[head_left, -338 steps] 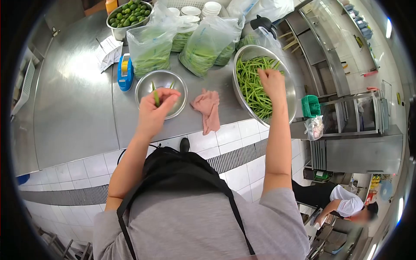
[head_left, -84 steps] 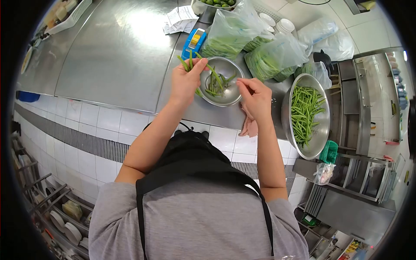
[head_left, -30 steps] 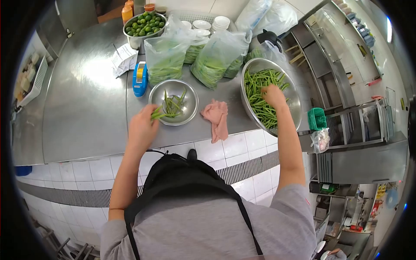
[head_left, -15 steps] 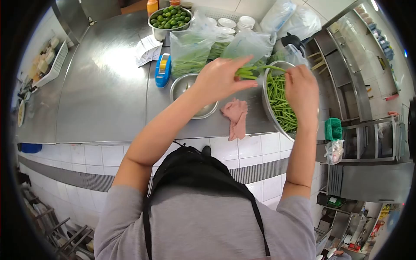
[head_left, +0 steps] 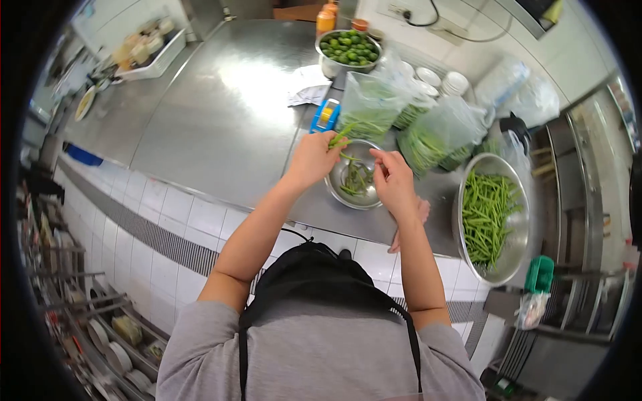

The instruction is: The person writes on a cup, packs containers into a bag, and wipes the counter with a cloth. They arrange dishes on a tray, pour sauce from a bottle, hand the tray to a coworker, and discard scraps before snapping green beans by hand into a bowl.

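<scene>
My left hand (head_left: pixel 313 160) is closed around a small bunch of green beans (head_left: pixel 340 138), whose ends stick out past the thumb at the left rim of a small steel bowl (head_left: pixel 336 190). Short green bean pieces (head_left: pixel 356 179) lie inside that bowl. Over its right rim, my right hand (head_left: pixel 396 184) has thumb and fingers pinched together; whatever is between them is too small to make out. A pink cloth (head_left: pixel 422 209) lies partly hidden under my right wrist. Farther right, a large steel bowl (head_left: pixel 516 237) holds a heap of green beans (head_left: pixel 487 217).
Behind the small bowl are a blue tape dispenser (head_left: pixel 325 116), clear bags of greens (head_left: pixel 370 107), paper slips (head_left: pixel 308 85) and a pot of green limes (head_left: pixel 349 50). Stacked white dishes (head_left: pixel 455 84) stand at the back. The steel counter (head_left: pixel 207 113) stretches left.
Both hands have moved from the large bowl to the small one, my left hand carrying the green beans. The camera view has turned, and the bean pieces in the small bowl now show.
</scene>
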The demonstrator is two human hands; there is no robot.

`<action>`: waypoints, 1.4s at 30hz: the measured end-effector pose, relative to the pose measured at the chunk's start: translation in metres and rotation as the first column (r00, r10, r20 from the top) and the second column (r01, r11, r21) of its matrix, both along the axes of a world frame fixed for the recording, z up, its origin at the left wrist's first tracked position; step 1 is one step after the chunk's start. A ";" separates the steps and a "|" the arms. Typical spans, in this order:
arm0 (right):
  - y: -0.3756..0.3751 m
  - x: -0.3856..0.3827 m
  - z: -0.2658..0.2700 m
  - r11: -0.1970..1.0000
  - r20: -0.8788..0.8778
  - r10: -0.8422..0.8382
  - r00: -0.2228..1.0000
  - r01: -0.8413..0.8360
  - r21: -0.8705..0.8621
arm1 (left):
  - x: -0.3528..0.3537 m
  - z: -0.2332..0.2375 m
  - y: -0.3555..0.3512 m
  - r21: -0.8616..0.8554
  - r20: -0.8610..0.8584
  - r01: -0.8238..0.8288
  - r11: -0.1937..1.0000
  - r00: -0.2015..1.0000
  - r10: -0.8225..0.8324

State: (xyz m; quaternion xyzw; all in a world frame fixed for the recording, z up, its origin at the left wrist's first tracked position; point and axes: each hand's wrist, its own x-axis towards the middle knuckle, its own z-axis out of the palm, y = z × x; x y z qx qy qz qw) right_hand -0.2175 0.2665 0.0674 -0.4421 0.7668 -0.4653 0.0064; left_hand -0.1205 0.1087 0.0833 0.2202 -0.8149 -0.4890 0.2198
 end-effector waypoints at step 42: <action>0.161 0.311 0.007 0.469 0.842 0.083 -0.533 -0.724 -0.505 | 0.262 -0.013 0.342 0.685 -0.321 -0.715 0.137 -0.128 0.938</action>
